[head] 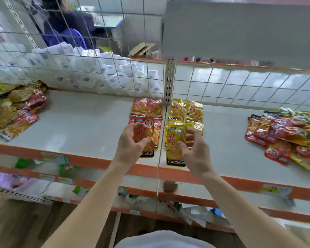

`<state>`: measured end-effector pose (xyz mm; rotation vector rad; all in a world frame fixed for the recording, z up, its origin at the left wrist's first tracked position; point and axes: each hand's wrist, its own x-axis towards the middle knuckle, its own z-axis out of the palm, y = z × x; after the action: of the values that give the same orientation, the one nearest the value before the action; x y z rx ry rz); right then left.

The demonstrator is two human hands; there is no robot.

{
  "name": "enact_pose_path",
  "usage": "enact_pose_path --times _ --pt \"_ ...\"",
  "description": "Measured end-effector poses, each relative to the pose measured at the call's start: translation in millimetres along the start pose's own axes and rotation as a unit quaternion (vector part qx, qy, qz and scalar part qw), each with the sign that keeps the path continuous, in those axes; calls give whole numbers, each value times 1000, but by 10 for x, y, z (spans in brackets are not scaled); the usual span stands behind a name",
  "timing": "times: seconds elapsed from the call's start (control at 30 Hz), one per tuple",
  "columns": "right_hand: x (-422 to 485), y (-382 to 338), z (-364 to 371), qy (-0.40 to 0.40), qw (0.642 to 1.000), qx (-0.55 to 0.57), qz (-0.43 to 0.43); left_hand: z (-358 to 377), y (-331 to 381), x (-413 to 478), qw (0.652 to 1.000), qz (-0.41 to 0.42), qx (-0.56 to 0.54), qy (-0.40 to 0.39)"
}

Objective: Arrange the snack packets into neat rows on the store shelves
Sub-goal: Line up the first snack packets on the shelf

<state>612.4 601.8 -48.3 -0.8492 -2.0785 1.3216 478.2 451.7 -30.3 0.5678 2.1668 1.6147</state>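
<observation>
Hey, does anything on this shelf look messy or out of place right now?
Yes. The left heap and right heap of packets lie jumbled and overlapping, unlike the neat red rows and yellow rows in the middle.

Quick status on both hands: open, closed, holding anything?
Left hand: closed, gripping a red snack packet.
Right hand: closed, pinching a yellow snack packet.

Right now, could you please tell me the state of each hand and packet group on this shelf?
left hand: grips a red packet.
right hand: grips a yellow packet.
red rows: flat, neat.
yellow rows: flat, neat.
left pile: jumbled, unsorted.
right pile: jumbled, unsorted.
</observation>
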Motion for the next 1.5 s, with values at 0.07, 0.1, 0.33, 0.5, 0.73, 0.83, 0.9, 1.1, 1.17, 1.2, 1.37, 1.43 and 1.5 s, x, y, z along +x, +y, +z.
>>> enact_pose_path --times 0.07,0.1,0.33,0.5,0.73,0.83,0.9,1.1,1.17,1.2,1.37,1.43,1.5 --pt "-37 41 100 30 998 -43 -23 -22 -87 57 997 40 60 -15" --pt "-61 69 129 40 995 -75 -43 -31 -130 82 994 61 87 -25" --pt "-118 268 203 19 965 -238 -105 -97 -294 137 961 165 212 -71" --pt "-129 267 223 6 955 -287 -77 -104 -458 119 896 234 375 -28" --pt "-172 200 219 -1 936 -343 -77 -59 -476 137 888 211 407 -42" --pt "-162 209 227 -4 925 -373 -75 -58 -509 156 882 228 412 -34" --pt "-157 223 225 -6 918 -387 -82 -39 -522 173 871 233 430 -46" --pt "-119 208 232 -93 888 -439 -101 17 -495 213 829 210 503 -123" --pt "-106 203 243 -117 882 -448 -81 18 -464 224 826 201 508 -136" --pt "-106 204 245 -123 880 -452 -74 22 -448 225 825 196 510 -142" --pt "-108 191 244 -125 875 -463 -67 43 -440 226 828 185 508 -150" --pt "-112 188 248 -122 874 -465 -68 47 -450 238 835 183 495 -153" --pt "-120 192 250 -113 876 -464 -75 43 -454 235 838 188 490 -146"
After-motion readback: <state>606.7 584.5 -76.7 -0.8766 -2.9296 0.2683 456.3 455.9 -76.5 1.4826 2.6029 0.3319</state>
